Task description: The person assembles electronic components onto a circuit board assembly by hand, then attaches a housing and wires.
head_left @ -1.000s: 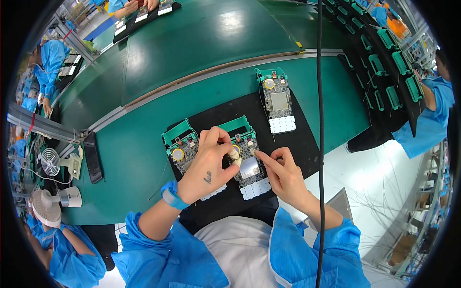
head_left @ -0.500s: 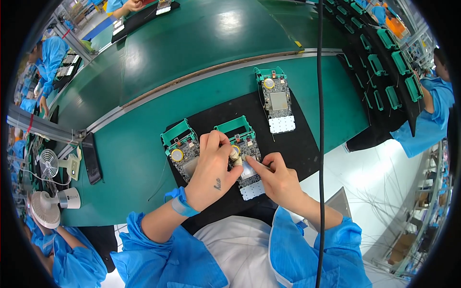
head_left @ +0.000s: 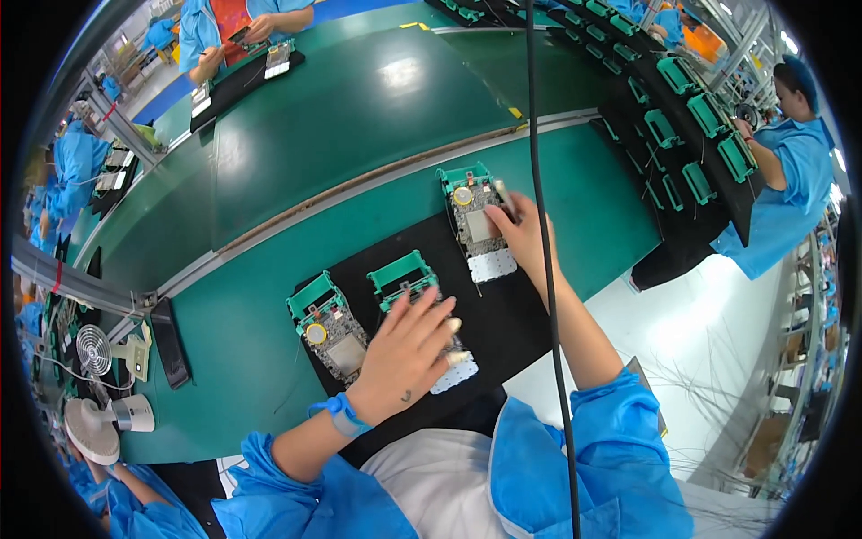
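My left hand [head_left: 406,352] is open, fingers spread, over the middle circuit board [head_left: 440,384] with its green plastic frame [head_left: 400,275]. Pale finger cots cover some of its fingertips, and a blue band [head_left: 345,417] circles the wrist. Stretched toward the far right, my right hand [head_left: 528,237] grips the right edge of another circuit board [head_left: 481,226], thumb on top and fingers along the side. That board has a yellow-rimmed round part, a silver shield and a white perforated end. A third circuit board [head_left: 345,356] in a green frame lies to the left of my left hand.
Beneath the boards lies a black mat [head_left: 516,314] on the green bench [head_left: 242,359]. A black cable [head_left: 544,225] hangs close by my right forearm. A dark phone [head_left: 169,343] and two fans [head_left: 93,350] stand left. Green frames [head_left: 663,128] line a black rack at right; co-workers sit around.
My right hand has left the middle board and reached up and right to the far board. My left hand has opened from a pinch and spread its fingers. The view has shifted slightly.
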Tool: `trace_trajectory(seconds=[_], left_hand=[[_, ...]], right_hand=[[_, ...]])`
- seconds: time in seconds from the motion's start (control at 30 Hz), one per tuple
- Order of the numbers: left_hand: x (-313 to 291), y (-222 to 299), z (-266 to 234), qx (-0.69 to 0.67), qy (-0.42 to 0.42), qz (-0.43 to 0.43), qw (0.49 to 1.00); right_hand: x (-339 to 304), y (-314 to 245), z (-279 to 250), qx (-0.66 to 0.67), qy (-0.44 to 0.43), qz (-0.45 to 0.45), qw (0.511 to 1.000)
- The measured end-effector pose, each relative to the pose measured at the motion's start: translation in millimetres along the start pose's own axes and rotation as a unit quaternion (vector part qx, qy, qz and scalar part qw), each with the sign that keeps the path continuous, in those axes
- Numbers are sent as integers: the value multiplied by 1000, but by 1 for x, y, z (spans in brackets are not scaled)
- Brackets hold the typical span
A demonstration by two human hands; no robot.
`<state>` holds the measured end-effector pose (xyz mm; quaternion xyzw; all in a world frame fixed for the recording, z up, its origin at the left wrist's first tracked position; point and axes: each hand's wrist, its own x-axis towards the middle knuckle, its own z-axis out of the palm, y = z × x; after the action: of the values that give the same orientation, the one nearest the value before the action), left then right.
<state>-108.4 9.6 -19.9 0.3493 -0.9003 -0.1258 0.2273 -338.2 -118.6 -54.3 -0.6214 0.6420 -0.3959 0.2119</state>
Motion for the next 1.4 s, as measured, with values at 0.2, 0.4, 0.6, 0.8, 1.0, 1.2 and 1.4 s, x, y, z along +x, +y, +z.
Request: trace_trajectory(seconds=[0.2, 0.4, 0.6, 0.8, 1.0, 1.2, 1.4], left_hand=[[28, -11, -10, -35, 220, -109, 969], [54, -3, 4, 45, 259, -28, 964], [60, 2, 20, 30, 265, -43, 963], [53, -7, 20, -10, 270, -15, 963], [38, -12, 14, -142, 231, -64, 960], [38, -15, 18, -178, 132, -67, 973], [44, -13, 16, -145, 96, -57, 983]], right_hand=[[-20, -21, -26, 402, -182, 243, 864], [-82, -39, -44, 458, -235, 338, 788], [-102, -24, -40, 513, -228, 335, 757], [-102, -23, -44, 538, -239, 301, 750], [-105, -11, -37, 302, -160, 162, 926], [-109, -32, -37, 92, -27, -69, 993], [-105, -18, -28, 26, -67, -254, 965]])
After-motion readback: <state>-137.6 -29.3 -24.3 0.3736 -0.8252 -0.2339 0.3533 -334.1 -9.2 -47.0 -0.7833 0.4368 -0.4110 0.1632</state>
